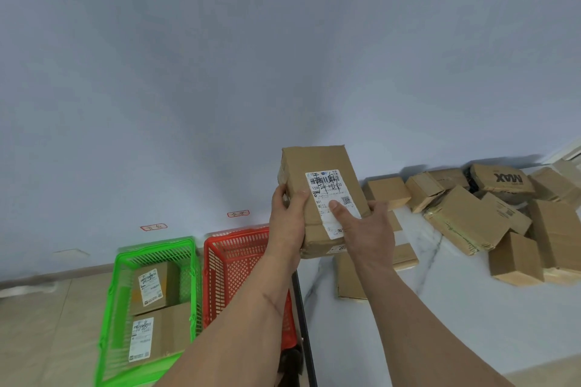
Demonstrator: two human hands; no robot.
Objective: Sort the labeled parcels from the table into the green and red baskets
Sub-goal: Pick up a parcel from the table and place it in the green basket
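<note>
Gripping a brown cardboard parcel (317,198) from both sides, the left hand (287,223) curls round its left edge with the thumb on the front face, and the right hand (367,229) holds the lower right corner, thumb pressed flat on the white shipping label (331,198) (handwritten marks run across its barcode). The parcel is lifted clear of the surface, tilted, label toward the camera, above the left end of the white marble table (440,308) and just right of the red basket (239,267). Left of that stands the green basket (116,292), holding two labeled parcels (151,308). Both baskets sit on the floor against the wall. A heap of cardboard boxes (490,217) lies across the table's far right.
</note>
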